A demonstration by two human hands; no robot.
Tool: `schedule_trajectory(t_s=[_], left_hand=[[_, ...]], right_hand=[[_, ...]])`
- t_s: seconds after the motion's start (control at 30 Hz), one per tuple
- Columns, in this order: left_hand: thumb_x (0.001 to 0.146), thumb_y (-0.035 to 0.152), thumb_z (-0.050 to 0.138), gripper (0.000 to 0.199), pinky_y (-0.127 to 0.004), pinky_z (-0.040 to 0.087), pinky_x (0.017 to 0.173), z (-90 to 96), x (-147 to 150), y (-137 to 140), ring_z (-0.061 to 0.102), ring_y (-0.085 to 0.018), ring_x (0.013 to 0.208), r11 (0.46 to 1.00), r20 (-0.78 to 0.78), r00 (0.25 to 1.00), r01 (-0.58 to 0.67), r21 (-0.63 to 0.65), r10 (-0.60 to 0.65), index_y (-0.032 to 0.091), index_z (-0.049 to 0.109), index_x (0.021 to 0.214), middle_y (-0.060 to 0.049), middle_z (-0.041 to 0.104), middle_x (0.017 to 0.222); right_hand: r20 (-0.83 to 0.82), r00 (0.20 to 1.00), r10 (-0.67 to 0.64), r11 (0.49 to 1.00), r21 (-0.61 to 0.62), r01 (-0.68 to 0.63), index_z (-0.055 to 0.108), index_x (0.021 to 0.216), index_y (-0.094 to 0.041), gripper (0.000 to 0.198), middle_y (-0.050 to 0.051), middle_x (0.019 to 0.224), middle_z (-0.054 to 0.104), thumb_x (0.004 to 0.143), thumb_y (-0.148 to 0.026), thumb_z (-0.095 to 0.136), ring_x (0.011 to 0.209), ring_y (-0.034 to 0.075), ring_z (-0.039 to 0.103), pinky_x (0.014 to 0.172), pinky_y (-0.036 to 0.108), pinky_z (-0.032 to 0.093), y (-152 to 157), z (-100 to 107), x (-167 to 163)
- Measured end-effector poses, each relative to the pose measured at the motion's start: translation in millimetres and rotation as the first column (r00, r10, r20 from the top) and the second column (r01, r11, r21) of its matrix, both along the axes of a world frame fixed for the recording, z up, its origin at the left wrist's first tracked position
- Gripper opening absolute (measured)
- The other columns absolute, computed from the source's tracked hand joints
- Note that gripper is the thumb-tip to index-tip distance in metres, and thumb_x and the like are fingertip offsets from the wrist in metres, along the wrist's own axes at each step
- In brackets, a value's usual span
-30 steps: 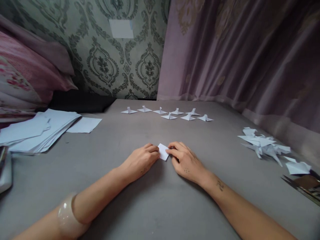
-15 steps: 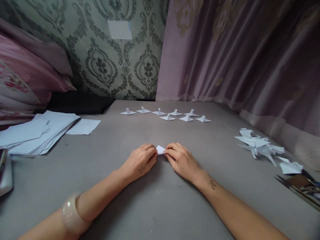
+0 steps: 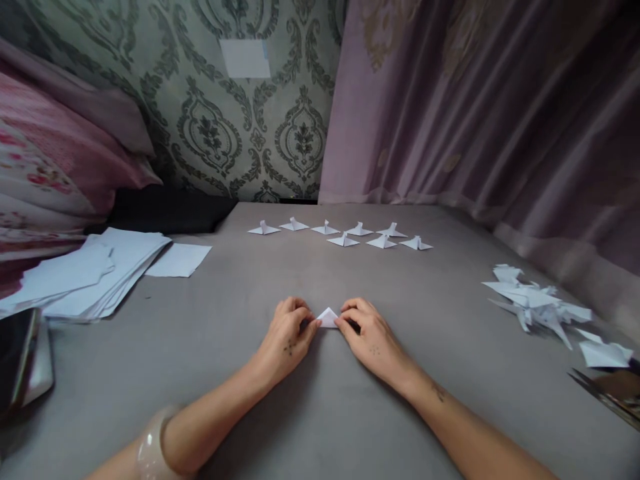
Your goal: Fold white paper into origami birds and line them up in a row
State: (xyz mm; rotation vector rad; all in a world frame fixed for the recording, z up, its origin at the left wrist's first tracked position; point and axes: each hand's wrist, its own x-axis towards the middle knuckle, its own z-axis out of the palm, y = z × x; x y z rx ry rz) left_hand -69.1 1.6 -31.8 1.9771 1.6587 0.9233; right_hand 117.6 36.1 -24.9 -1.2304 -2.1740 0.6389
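Note:
A small folded piece of white paper (image 3: 328,318), triangular with its tip pointing away from me, is between my two hands at the middle of the grey table (image 3: 320,400). My left hand (image 3: 290,330) pinches its left corner between thumb and fingers. On the other side, my right hand (image 3: 370,333) grips the right corner the same way. The paper's outer corners are hidden under my fingertips. Farther back stand several small folded paper figures (image 3: 343,240) with flat wings, set out in two loose rows.
To the left lie a stack of white paper (image 3: 125,267), a single sheet (image 3: 181,260) and a phone (image 3: 19,357). A pile of folded paper birds (image 3: 537,303) sits at the right, with scissors (image 3: 600,393) nearer me. Behind are a curtain (image 3: 400,120) and a black folded cloth (image 3: 165,210).
More of the paper triangle shows between my fingers, which sit slightly farther apart at its corners. The whole view has shifted a little, bringing the phone further into sight.

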Motion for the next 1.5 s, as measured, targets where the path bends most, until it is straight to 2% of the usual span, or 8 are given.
schedule_trajectory(t_s=[0.17, 0.5, 0.73, 0.9, 1.0, 1.27, 1.4, 1.5], left_hand=[[0.089, 0.027, 0.05, 0.017, -0.038, 0.046, 0.08, -3.1, -1.8, 1.0, 0.051, -0.02, 0.088, 1.0, 0.012, 1.0, 0.015, 0.006, -0.015, 0.016, 0.059, 0.079, -0.008, 0.055, 0.093], [0.09, 0.034, 0.049, 0.022, -0.037, 0.046, 0.076, -26.1, -9.6, 9.8, 0.051, -0.019, 0.085, 0.999, -0.07, 0.997, 0.039, 0.036, -0.036, 0.017, 0.054, 0.076, -0.007, 0.053, 0.092], [0.092, 0.035, 0.044, 0.026, -0.037, 0.044, 0.074, -13.8, -6.1, 7.7, 0.048, -0.02, 0.083, 0.999, -0.212, 0.977, 0.024, 0.026, -0.018, 0.016, 0.054, 0.077, -0.008, 0.054, 0.093], [0.094, 0.034, 0.038, 0.031, -0.039, 0.044, 0.075, -0.1, 1.6, 6.7, 0.047, -0.022, 0.083, 1.0, -0.33, 0.944, -0.004, -0.005, 0.003, 0.015, 0.055, 0.076, -0.011, 0.054, 0.094], [0.094, 0.035, 0.04, 0.031, -0.039, 0.045, 0.076, 2.2, 2.6, 6.9, 0.046, -0.023, 0.084, 0.999, -0.338, 0.941, -0.012, -0.03, 0.001, 0.015, 0.056, 0.076, -0.011, 0.054, 0.095], [0.087, 0.037, 0.053, 0.025, -0.038, 0.044, 0.077, -19.5, -7.4, 10.4, 0.047, -0.022, 0.085, 0.996, -0.149, 0.988, -0.029, 0.084, 0.041, 0.015, 0.057, 0.075, -0.009, 0.051, 0.091], [0.085, 0.036, 0.056, 0.022, -0.037, 0.043, 0.077, -21.7, -7.2, 13.0, 0.047, -0.021, 0.082, 0.995, -0.143, 0.987, -0.066, 0.073, 0.076, 0.015, 0.058, 0.077, -0.007, 0.05, 0.086], [0.085, 0.036, 0.054, 0.023, -0.038, 0.043, 0.077, -21.1, -6.8, 12.8, 0.047, -0.022, 0.083, 0.995, -0.167, 0.983, -0.068, 0.076, 0.079, 0.015, 0.059, 0.076, -0.008, 0.051, 0.087]], right_hand=[[0.018, 0.998, -0.06, 0.998, 0.027, 0.06, 0.058, 0.072, -0.019, 0.017, 0.006, 0.095, 0.057, 0.087, -0.023, 0.053, 0.09, 0.018, 0.057, 0.084, 0.033, 0.046, -0.4, -4.5, -4.2], [0.063, 0.991, -0.117, 0.992, 0.045, 0.115, 0.055, 0.068, -0.019, 0.016, 0.007, 0.094, 0.057, 0.083, -0.025, 0.055, 0.086, 0.02, 0.058, 0.079, 0.035, 0.049, 0.7, -6.5, -7.6], [0.08, 0.99, -0.12, 0.993, 0.023, 0.118, 0.053, 0.067, -0.019, 0.017, 0.007, 0.094, 0.056, 0.083, -0.023, 0.057, 0.087, 0.02, 0.057, 0.079, 0.035, 0.048, 1.0, -4.8, -7.7], [0.111, 0.987, -0.114, 0.992, 0.07, 0.107, 0.053, 0.068, -0.019, 0.017, 0.007, 0.093, 0.056, 0.085, -0.023, 0.056, 0.086, 0.02, 0.057, 0.079, 0.036, 0.047, -0.1, -4.8, -7.5], [0.117, 0.988, -0.105, 0.993, 0.07, 0.097, 0.053, 0.07, -0.019, 0.017, 0.007, 0.09, 0.054, 0.085, -0.026, 0.056, 0.082, 0.019, 0.056, 0.077, 0.034, 0.048, 0.6, -4.4, -5.4], [0.121, 0.993, 0.003, 0.999, 0.043, -0.008, 0.052, 0.086, -0.019, 0.005, 0.003, 0.09, 0.053, 0.086, -0.021, 0.057, 0.084, 0.016, 0.054, 0.077, 0.029, 0.046, 3.2, 1.4, 0.8], [0.25, 0.966, 0.061, 0.983, 0.153, -0.101, 0.057, 0.103, -0.023, 0.017, 0.005, 0.103, 0.054, 0.091, -0.015, 0.048, 0.094, 0.017, 0.053, 0.078, 0.029, 0.044, -9.4, 7.2, -7.0], [0.424, 0.902, 0.076, 0.947, 0.251, -0.198, 0.059, 0.107, -0.023, 0.023, 0.006, 0.1, 0.057, 0.094, -0.016, 0.042, 0.095, 0.019, 0.05, 0.077, 0.031, 0.043, -23.8, 11.3, -14.6]])
